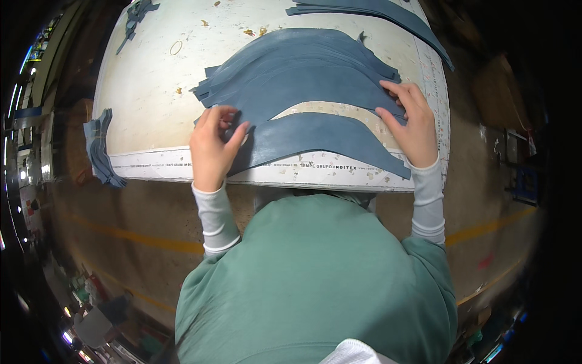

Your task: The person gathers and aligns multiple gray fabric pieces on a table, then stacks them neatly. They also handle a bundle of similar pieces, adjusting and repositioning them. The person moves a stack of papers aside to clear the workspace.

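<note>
White table: pile of blue curved pieces, middle; single curved piece, near edge. Left hand, hiding their left ends; cannot tell whether its fingers grip. Right hand, pile's right end, thumb and fingers wide. Blue bundle, near left corner; blue scraps, far left corner; blue strips, far right corner.

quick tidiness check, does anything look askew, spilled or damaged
A bundle of blue leather-like strips overhangs the left edge of the white tabletop, looking precarious. A thin tan ring and scattered yellow-brown flecks lie farther back like stray debris. The curved blue leather-like sheets show no clear damage.
</note>
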Tool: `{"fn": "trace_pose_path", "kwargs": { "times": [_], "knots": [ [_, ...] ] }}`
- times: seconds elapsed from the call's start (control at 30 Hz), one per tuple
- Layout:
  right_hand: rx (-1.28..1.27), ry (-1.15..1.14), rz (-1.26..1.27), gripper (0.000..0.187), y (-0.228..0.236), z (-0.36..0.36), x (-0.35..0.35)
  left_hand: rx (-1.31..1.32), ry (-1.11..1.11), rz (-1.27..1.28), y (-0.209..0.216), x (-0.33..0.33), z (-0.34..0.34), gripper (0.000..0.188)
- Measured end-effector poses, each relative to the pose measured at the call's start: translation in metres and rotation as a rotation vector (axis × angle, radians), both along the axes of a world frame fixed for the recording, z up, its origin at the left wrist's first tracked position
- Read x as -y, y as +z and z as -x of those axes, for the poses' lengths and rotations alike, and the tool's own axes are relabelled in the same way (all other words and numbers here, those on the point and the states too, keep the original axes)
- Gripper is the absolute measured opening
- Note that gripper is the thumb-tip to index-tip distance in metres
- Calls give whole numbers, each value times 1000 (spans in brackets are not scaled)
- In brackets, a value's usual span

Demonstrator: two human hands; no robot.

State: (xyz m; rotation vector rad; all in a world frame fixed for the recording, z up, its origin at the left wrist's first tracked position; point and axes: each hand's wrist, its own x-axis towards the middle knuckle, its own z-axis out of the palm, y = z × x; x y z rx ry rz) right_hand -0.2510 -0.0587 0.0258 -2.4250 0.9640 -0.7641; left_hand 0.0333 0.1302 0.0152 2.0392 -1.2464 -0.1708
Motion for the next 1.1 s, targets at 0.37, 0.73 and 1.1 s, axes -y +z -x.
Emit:
{"fn": "trace_pose_path", "kwargs": {
  "times": [0.37,0.73,1.1],
  "knots": [
    [61,-46,373,19,-13,-18,-6,13,46,94,-5,12,1,10],
    [51,46,-493,8,3,16,-29,-336,-50,-213,24,-33,-9,15],
    [-50,11,95,37,-6,-5,3,55,-35,-82,-4,-7,-22,32]
  ]
}}
